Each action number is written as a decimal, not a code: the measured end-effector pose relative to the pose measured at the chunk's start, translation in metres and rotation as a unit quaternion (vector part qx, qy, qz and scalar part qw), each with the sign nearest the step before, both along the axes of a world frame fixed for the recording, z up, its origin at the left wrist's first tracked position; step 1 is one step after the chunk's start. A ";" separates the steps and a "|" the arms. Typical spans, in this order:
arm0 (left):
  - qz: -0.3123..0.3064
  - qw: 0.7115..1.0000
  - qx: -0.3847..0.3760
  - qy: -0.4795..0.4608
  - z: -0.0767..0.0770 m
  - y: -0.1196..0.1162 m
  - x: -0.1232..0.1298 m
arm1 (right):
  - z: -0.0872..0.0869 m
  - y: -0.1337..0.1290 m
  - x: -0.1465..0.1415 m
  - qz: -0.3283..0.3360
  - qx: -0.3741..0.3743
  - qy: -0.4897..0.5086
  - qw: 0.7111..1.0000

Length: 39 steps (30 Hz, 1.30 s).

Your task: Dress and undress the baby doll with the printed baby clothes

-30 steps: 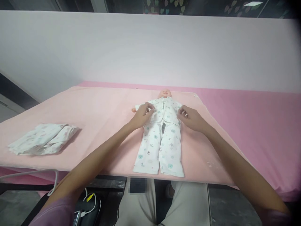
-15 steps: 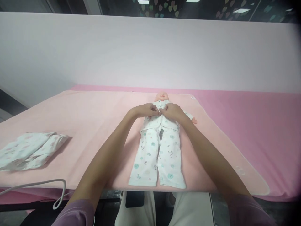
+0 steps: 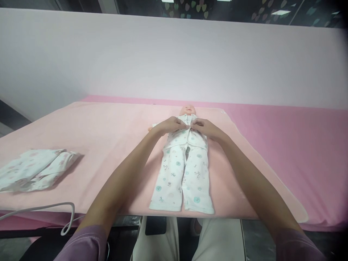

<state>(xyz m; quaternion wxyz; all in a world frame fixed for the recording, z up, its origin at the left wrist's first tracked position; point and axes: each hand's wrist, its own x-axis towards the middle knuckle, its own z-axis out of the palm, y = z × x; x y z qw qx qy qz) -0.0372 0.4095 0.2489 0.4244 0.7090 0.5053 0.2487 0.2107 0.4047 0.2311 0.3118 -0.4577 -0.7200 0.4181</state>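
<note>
A baby doll (image 3: 188,110) lies on its back, its head toward the wall. It wears a white printed jacket (image 3: 176,139) and white trousers (image 3: 170,181) with small green and grey figures. Over the chest, my left hand (image 3: 175,124) pinches the left side of the jacket's front opening. From the other side my right hand (image 3: 203,127) pinches the opposite edge, the fingertips of both hands almost meeting at the middle. The fastening between the fingers is too small to make out. One doll hand shows past my left wrist.
Folded printed cloth (image 3: 40,168) lies at the left on the peach mat (image 3: 108,123). A white cable (image 3: 49,206) loops over the front edge. Pink cover (image 3: 285,145) shows at the right, and a white wall (image 3: 174,61) stands behind. A phone (image 3: 156,225) rests on my lap.
Both hands have shifted slightly right and toward the doll's head along the jacket front. My right elbow has swung outward. The doll's right-side hand is now covered; the left-side one shows.
</note>
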 end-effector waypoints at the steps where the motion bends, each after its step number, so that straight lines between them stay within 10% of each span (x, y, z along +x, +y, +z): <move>1: -0.001 1.000 0.000 -0.002 0.000 0.000 0.000 | 0.001 -0.001 0.002 0.009 0.005 -0.005 1.000; 9: -0.031 0.999 0.001 0.013 -0.001 0.002 -0.004 | 0.006 -0.001 0.011 0.064 0.011 0.024 0.998; 39: -0.014 1.000 -0.027 0.007 -0.011 -0.001 0.000 | -0.013 -0.004 -0.015 -0.074 0.111 0.002 0.991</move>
